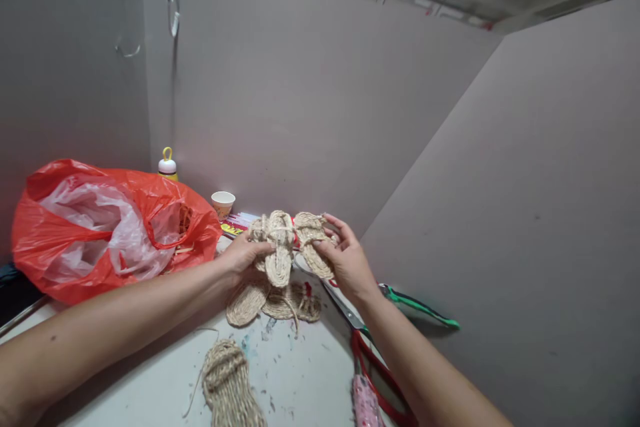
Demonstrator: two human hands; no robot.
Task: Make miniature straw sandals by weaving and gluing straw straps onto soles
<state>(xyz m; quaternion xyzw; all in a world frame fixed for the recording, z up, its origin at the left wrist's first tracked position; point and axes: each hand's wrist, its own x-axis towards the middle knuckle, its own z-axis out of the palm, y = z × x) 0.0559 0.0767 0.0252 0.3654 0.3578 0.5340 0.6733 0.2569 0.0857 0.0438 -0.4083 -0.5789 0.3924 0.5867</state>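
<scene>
My left hand [242, 257] is closed on a small woven straw sandal [280, 265], its thumb across it, and another straw piece [258, 229] shows just behind. Held up beside it is a second small straw sandal [309, 230], gripped between the thumb and fingers of my right hand [351, 263]. Below them on the table lie an oval straw sole [246, 305] and another straw piece [285, 303] with a red bit on it and a loose cord end. Closer to me rests a bundle of straw cord [231, 380].
Red-handled scissors [377, 363], a pink-wrapped handle [366, 400] and a green-handled tool [423, 307] lie at the right. A red plastic bag [120, 213] fills the left side. Behind stand a paper cup [223, 203] and a bottle [167, 165]. Grey partitions [300, 93] surround the table [305, 373].
</scene>
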